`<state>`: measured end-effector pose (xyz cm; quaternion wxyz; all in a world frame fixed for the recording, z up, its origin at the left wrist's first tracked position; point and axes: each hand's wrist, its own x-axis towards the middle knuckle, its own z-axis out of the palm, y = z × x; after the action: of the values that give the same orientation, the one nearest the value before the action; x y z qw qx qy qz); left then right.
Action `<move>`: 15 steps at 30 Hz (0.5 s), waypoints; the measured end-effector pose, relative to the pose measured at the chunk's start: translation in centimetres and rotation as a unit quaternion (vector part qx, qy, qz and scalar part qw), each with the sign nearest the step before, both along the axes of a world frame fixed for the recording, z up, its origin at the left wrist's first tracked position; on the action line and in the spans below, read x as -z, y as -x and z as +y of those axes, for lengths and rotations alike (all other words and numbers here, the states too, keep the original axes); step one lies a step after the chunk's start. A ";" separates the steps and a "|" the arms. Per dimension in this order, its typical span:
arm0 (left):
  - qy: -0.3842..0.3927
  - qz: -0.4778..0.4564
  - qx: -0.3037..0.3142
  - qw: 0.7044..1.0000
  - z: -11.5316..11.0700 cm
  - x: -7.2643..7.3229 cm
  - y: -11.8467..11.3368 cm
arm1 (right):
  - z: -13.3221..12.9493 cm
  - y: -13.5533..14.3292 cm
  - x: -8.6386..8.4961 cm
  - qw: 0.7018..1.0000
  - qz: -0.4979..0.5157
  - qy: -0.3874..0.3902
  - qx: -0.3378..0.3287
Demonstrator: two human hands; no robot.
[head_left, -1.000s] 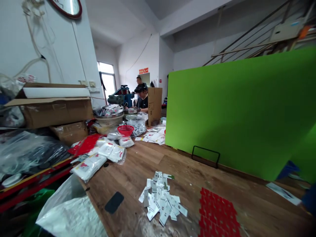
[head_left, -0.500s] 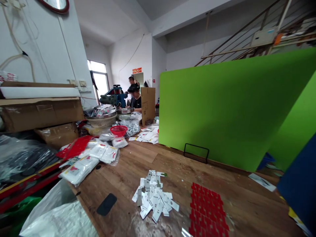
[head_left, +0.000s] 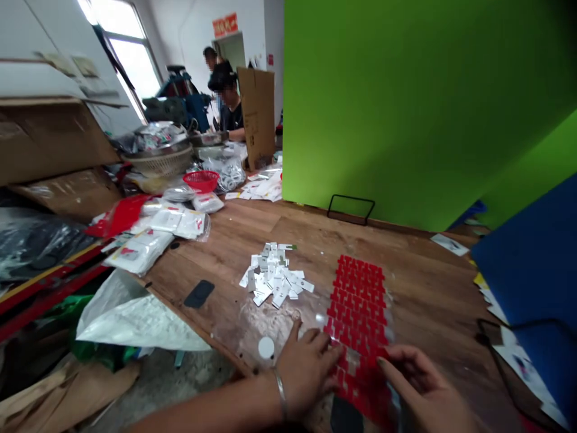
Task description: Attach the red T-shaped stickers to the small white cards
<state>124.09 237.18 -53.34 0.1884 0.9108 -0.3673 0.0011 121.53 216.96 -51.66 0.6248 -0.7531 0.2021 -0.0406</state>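
Note:
A red sheet of cut, T-like shapes (head_left: 358, 294) lies on the wooden table, its near part between my hands. My left hand (head_left: 304, 364), with a bangle at the wrist, rests at the sheet's left edge, fingers stretched out and lying over it. On the opposite edge, my right hand (head_left: 417, 382) pinches the red sheet between thumb and fingers. Beyond my left hand lies a loose pile of small white printed cards (head_left: 277, 279). A white round disc (head_left: 266, 347) sits just left of that hand.
A green partition (head_left: 383, 108) borders the table's far side, a blue panel (head_left: 532, 282) its right. Packed white bags (head_left: 148, 246), a red basket (head_left: 201, 180) and cardboard boxes (head_left: 49, 138) crowd the left. A person (head_left: 232, 108) sits behind a cardboard sheet (head_left: 256, 117); another stands behind.
The view has tipped downward, so the table shows higher in the picture. Both my hands have come into view at the near end of the red sheet.

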 end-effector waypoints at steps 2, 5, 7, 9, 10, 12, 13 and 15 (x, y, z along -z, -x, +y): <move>0.057 0.072 0.003 0.996 1.5 -2.0 -0.8 | 0.6 0.2 0.1 0.997 0.017 -0.077 0.001; 0.118 0.120 -0.098 0.981 4.8 -4.2 -3.9 | 1.3 0.4 0.3 0.991 0.038 -0.129 -0.003; 0.110 0.081 -0.194 0.972 7.6 -4.9 -6.9 | 1.5 0.4 0.3 0.989 0.041 -0.139 0.008; 0.076 0.064 -0.272 0.957 10.8 -5.4 -9.9 | 1.7 0.3 0.3 0.988 0.044 -0.149 0.016; 0.054 0.050 -0.325 0.943 12.4 -5.6 -11.4 | 1.8 0.2 0.3 0.987 0.046 -0.154 0.020; 0.032 0.031 -0.384 0.922 15.8 -5.9 -13.7 | 2.1 0.1 0.2 0.985 0.050 -0.161 0.035; 0.020 0.022 -0.410 0.912 17.4 -6.1 -14.6 | 2.2 0.1 0.2 0.984 0.053 -0.162 0.043; -0.001 0.009 -0.457 0.889 20.6 -6.5 -15.8 | 2.4 0.0 0.2 0.985 0.053 -0.153 0.058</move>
<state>139.88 257.79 -46.85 0.1692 0.9782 0.0910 0.0786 121.50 219.39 -51.90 0.7179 -0.6363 0.2824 -0.0051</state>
